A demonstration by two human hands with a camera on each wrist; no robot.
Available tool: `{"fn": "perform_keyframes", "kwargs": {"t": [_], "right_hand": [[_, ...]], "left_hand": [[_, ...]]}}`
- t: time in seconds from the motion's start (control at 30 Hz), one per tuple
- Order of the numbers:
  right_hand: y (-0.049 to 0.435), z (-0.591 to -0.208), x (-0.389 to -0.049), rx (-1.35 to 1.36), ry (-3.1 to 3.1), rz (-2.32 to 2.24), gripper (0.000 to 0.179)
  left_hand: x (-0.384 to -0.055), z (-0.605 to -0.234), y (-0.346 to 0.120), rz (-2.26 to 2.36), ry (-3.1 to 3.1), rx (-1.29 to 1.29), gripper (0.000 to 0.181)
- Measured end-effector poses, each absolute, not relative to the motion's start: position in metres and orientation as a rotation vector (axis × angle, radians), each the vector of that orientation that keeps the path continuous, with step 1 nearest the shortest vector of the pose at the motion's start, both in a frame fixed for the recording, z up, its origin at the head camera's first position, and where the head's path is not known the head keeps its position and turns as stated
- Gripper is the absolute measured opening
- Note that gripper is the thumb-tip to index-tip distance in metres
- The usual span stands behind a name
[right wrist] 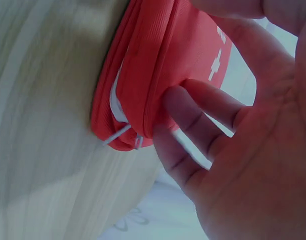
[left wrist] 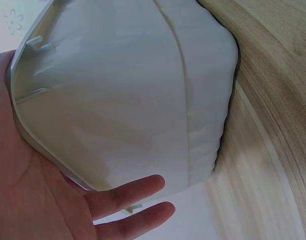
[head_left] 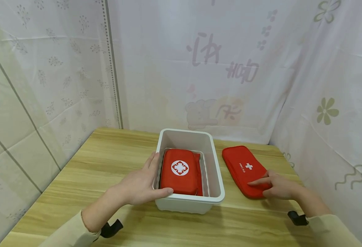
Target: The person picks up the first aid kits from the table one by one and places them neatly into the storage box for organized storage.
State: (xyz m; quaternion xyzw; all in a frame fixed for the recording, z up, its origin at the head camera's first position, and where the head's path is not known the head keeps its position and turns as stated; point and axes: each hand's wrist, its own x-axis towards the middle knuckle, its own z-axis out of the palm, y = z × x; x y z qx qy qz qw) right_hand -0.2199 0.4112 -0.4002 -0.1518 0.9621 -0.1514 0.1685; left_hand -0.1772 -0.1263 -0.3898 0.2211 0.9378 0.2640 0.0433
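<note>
My left hand rests at the near left corner of a white plastic bin. Its thumb lies over the front rim, and the other fingers stretch along the outer side wall. Inside the bin lies a red zippered first-aid case with a white round cross emblem, partly covering another flat red item. On the right, my right hand touches the near end of a red first-aid pouch lying on the table. Loosely bent fingers rest on its top, close to the zipper pull.
Both the bin and the pouch stand on a wood-grain table. White printed curtains hang behind it and along both sides. A strip of table separates bin and pouch.
</note>
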Motion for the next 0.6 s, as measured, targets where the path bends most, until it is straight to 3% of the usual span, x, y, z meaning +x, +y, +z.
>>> {"fn": "perform_keyframes", "kwargs": {"t": [0.6], "right_hand": [[0.366,-0.405,-0.185,-0.385,2.716,-0.378,0.072]], "left_hand": [[-0.176,-0.388,-0.125,0.803,2.865,0.668,0.127]]}}
